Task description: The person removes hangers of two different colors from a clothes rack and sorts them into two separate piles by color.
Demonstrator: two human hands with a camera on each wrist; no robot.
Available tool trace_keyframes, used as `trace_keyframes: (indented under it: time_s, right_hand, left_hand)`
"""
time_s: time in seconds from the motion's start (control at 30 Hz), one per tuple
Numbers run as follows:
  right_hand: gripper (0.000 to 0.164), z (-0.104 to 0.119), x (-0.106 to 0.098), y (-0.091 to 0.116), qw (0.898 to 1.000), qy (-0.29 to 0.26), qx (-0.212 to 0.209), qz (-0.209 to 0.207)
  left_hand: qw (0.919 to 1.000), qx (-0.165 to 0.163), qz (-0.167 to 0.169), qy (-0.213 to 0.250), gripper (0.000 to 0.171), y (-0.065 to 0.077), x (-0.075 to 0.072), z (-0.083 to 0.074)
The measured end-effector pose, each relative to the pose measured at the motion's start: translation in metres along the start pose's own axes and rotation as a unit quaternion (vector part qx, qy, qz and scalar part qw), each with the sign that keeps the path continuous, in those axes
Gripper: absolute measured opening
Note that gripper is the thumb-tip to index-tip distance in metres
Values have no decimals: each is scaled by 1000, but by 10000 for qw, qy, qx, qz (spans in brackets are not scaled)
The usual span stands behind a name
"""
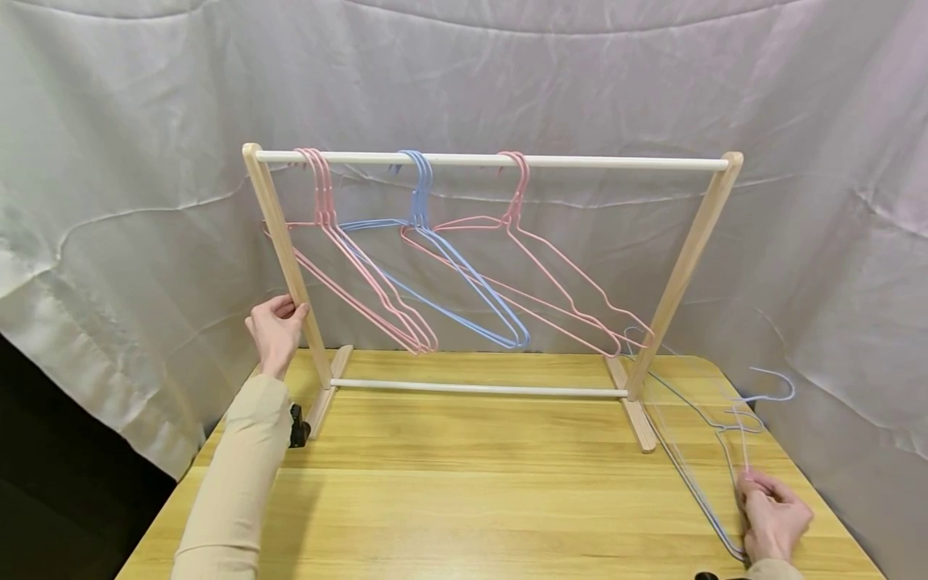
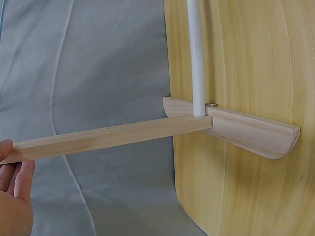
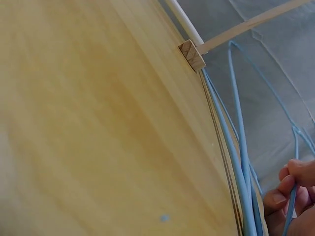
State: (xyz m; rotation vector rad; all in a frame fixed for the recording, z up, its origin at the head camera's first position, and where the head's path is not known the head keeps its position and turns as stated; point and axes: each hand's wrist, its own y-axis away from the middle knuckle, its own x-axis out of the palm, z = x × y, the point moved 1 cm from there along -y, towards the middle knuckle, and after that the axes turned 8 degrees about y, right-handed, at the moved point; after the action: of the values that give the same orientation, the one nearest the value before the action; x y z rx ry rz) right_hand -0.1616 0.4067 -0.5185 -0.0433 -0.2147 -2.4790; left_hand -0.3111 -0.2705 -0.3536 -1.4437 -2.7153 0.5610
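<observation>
My left hand grips the left wooden post of a small clothes rack, thumb in front, around mid-height. In the left wrist view, fingers and thumb hold that post's edge. Over at the table's right side, my right hand pinches a blue clothes hanger by its wire, blurred in the head view, its hook pointing up. Another blue hanger lies beneath it on the table. From the white top rod hang several pink hangers at left, blue hangers mid-rod and two pink hangers further right.
The rack's right post and its foot stand close to the lying hangers. A white lower bar joins the two feet above the wooden table. Grey cloth hangs behind and at both sides.
</observation>
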Motion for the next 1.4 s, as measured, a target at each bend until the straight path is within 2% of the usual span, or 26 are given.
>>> trace_keyframes:
  time_s: [0.33, 0.57, 0.83, 1.1, 1.17, 1.23, 1.37, 1.4]
  right_hand:
    - [46, 0, -3, 0, 9962, 725, 400, 274]
    - [45, 3, -2, 1, 9931, 1072, 354, 318]
    - [43, 5, -2, -1, 9896, 1222, 543, 525]
    - [53, 7, -5, -1, 9776, 1958, 367, 674]
    - [56, 7, -7, -1, 9686, 2376, 211, 705]
    - [54, 8, -8, -1, 9524, 2963, -31, 713]
    - [22, 12, -11, -4, 8993, 4267, -648, 704]
    - [18, 13, -12, -5, 8872, 4493, -750, 728]
  left_hand:
    - [10000, 5, 15, -31, 33, 0, 0, 0]
    - [9999, -13, 43, 112, 34, 0, 0, 0]
    - [9999, -36, 55, 118, 34, 0, -1, 0]
    - [9999, -30, 72, 139, 34, 1, 0, 0]
    - [9998, -33, 76, 159, 34, 1, 0, 1]
    - [9998, -35, 69, 160, 34, 1, 0, 1]
    - [9999, -23, 33, 130, 34, 1, 0, 1]
    - [9999, -25, 28, 119, 34, 1, 0, 1]
